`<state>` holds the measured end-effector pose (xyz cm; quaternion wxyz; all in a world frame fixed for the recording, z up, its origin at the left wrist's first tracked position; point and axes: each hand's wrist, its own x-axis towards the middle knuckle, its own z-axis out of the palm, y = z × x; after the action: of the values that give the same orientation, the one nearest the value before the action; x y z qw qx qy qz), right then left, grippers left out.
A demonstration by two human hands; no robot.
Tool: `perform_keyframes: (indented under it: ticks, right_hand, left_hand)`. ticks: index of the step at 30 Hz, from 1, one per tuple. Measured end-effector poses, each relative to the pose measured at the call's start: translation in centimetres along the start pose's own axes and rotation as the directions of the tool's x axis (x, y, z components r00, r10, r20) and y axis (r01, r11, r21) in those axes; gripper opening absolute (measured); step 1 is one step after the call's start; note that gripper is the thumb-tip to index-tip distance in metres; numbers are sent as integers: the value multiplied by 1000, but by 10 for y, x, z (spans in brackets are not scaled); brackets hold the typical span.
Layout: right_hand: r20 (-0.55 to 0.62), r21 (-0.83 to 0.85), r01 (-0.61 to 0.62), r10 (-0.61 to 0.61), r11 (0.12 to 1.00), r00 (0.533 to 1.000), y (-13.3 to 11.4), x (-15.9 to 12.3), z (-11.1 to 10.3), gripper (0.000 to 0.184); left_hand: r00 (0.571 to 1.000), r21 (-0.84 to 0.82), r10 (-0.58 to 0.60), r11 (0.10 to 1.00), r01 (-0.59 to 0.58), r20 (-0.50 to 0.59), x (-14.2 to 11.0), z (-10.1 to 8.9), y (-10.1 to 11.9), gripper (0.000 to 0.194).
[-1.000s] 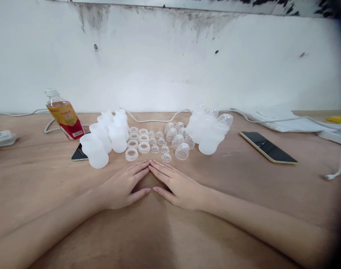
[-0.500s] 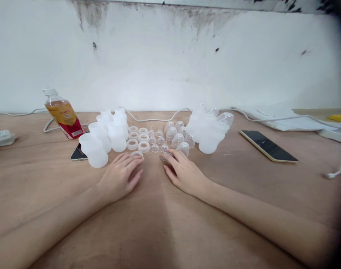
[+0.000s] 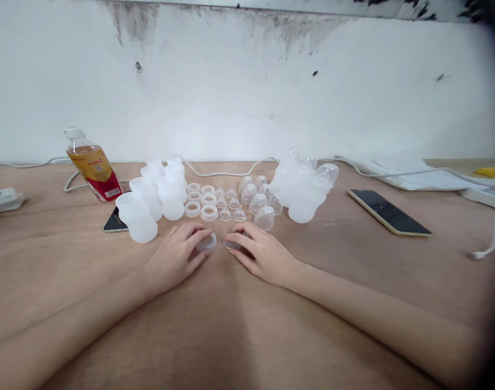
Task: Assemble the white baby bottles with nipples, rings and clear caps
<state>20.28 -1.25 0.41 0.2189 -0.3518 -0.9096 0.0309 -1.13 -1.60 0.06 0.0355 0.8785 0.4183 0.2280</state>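
My left hand (image 3: pixel 181 250) grips a translucent screw ring (image 3: pixel 207 242) between thumb and fingers, just above or on the table. Opposite it, my right hand (image 3: pixel 260 250) pinches a clear bottle nipple (image 3: pixel 231 245) by its sides; the fingers partly cover it. A small gap separates the two pieces. Beyond my hands stand rows of more rings (image 3: pixel 209 212), clear nipples (image 3: pixel 239 215) and clear dome caps (image 3: pixel 264 218). Frosted white bottle bodies (image 3: pixel 137 218) line the left side. On the right, assembled bottles (image 3: pixel 302 205) with clear caps are grouped together, several of them leaning or lying.
A drink bottle (image 3: pixel 96 169) stands at the left, near a phone (image 3: pixel 112 221) partly behind the white bottles. Another phone (image 3: pixel 389 212) lies at the right. White cables (image 3: pixel 226 174) run along the wall, with a white plastic sheet (image 3: pixel 397 172) at the back right.
My left hand has drawn a ring out of its row, toward me and rightward. My right hand has brought a nipple toward me and slightly left, uncovering the front dome cap.
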Motion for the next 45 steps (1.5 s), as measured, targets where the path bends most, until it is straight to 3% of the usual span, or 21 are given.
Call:
perform_keyframes:
  ticks: [4, 6, 9, 11, 14, 20, 27, 37, 41, 45]
  right_hand:
    - [-25, 84, -14, 16, 996, 1000, 1, -1, 0, 29]
    - [-42, 150, -38, 45, 988, 998, 2, -2, 1, 37]
    - [-74, 243, -87, 108, 966, 991, 4, -2, 3, 47]
    - [-76, 278, -119, 145, 953, 986, 5, 0, 2, 40]
    - [-44, 290, -164, 185, 943, 982, 5, 3, -1, 19]
    - [-46, 328, -164, 190, 930, 981, 3, 5, -5, 19]
    - [-94, 311, -173, 211, 935, 973, 3, 3, -4, 26]
    - [-84, 310, -221, 258, 925, 962, 4, 2, -3, 28]
    - [-96, 449, -229, 302, 864, 949, 5, 3, 2, 31]
    - [-156, 548, -178, 309, 818, 938, 4, 11, 5, 24]
  left_hand:
    - [992, -207, -106, 974, 90, -70, 1, -1, -3, 38]
    - [978, -369, -187, 919, 141, -92, 2, -2, -4, 35]
    - [956, -668, -292, 715, 207, -17, 3, -2, -5, 33]
    - [943, -779, -324, 573, 255, 71, 4, -1, -7, 35]
    - [931, -811, -341, 502, 298, 131, 6, 1, -10, 40]
    - [936, -810, -325, 506, 296, 139, 4, 2, -10, 36]
    - [956, -756, -264, 599, 264, 125, 5, -2, -7, 33]
    - [953, -740, -262, 608, 288, 155, 5, -1, -8, 33]
    - [956, -715, -251, 640, 280, 150, 6, -2, -6, 32]
    - [969, -609, -228, 757, 237, 94, 6, -3, -5, 32]
